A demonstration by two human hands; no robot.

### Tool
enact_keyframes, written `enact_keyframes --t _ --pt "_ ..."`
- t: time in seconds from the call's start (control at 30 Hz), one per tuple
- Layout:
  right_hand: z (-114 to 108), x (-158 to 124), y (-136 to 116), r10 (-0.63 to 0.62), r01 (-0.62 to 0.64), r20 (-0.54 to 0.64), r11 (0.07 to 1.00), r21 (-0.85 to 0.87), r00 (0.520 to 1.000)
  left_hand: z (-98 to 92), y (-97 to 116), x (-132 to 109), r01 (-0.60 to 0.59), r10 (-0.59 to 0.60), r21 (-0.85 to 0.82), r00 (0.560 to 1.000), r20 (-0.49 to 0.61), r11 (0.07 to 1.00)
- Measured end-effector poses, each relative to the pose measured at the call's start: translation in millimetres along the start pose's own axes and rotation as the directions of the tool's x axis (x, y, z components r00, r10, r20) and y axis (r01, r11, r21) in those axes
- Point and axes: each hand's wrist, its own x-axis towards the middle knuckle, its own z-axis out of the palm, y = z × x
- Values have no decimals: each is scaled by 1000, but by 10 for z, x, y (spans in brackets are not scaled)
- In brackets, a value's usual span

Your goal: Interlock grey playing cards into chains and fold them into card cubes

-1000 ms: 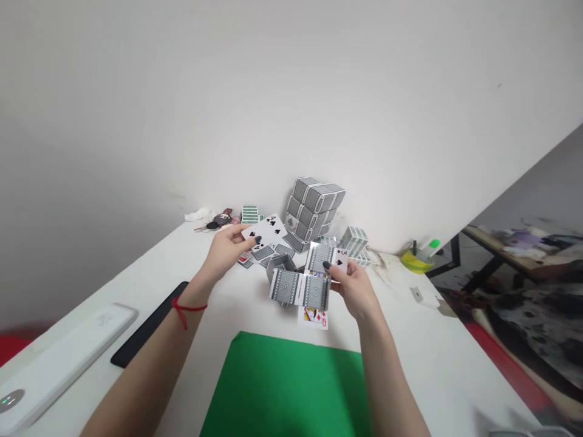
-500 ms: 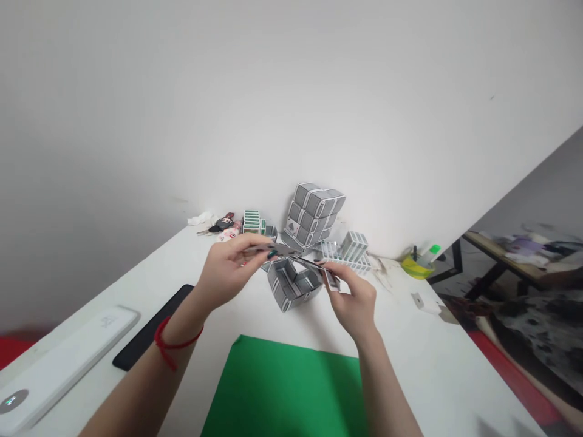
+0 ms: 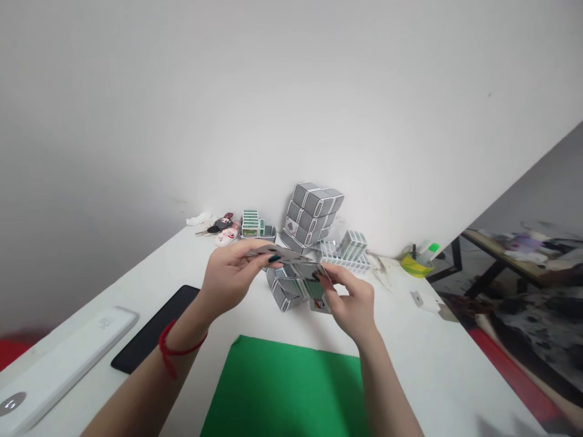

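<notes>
Between my two hands, above the table, hang several joined playing cards (image 3: 296, 263). My left hand (image 3: 231, 271) pinches their left end, thumb below and fingers on top. My right hand (image 3: 350, 295) grips the right end, where one card with a coloured picture tilts downward. Beneath them, partly hidden, an open box shape folded from grey-backed playing cards (image 3: 285, 296) rests on the table. Just behind, a stack of grey card cubes (image 3: 314, 212) leans by the wall, an ace of spades showing on one side.
A green sheet (image 3: 286, 388) lies in front on the white table (image 3: 246, 318). At left are a black phone (image 3: 155, 331) and a long white device (image 3: 68, 364). Green-and-white card boxes (image 3: 250, 223), keys (image 3: 212, 229), more boxes (image 3: 353, 246) and yellow tape (image 3: 415, 267) line the back.
The joined cards have turned so that their faces show more, and the right-end card now hangs lower over the box shape. Both hands stay in nearly the same place.
</notes>
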Motion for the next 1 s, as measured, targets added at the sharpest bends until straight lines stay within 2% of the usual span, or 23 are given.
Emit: enact_keyframes --t 0.3,0.53,0.67,0.83,1.0 --pt "24 -6 -7 -27 26 40 999 18 999 8 -18 -24 2 -2 -5 1000 -2 1000" --pt "46 -8 32 -56 55 47 998 17 997 11 -9 -6 -78 79 20 997 -19 997" --pt "69 -10 62 -115 113 34 993 44 993 -7 -52 2 -109 109 11 994 -16 994" --pt "79 -4 54 -148 147 5 988 35 989 -8 -88 -7 -86 86 -18 995 45 996" --pt "58 4 42 -160 160 -11 987 14 987 -7 -98 -4 -46 44 29 997 59 999"
